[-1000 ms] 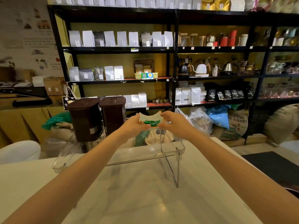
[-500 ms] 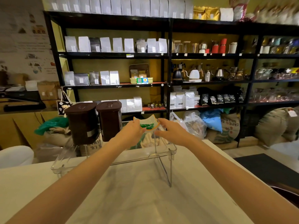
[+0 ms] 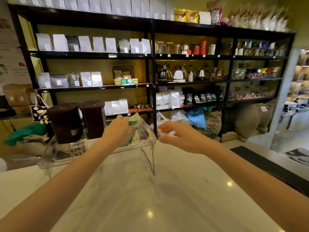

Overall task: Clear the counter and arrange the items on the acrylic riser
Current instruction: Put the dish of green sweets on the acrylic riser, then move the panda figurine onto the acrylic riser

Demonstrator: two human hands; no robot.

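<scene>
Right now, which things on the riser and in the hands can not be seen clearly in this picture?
Head view only:
- The cream item with green print: partly covered by the left hand, so its full shape and the grip are unclear.
- Right hand: motion blur; contents uncertain.
- Acrylic riser: its clear rim blends with the background.
- Two brown containers: labels too small.

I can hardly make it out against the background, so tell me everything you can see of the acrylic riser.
The riser is clear, glossy acrylic: a flat top with upturned ends on thin see-through legs, upright at the marble counter's far edge. Two dark brown canisters stand on its left half. The left hand holds a green-printed packet over its right half.
</scene>
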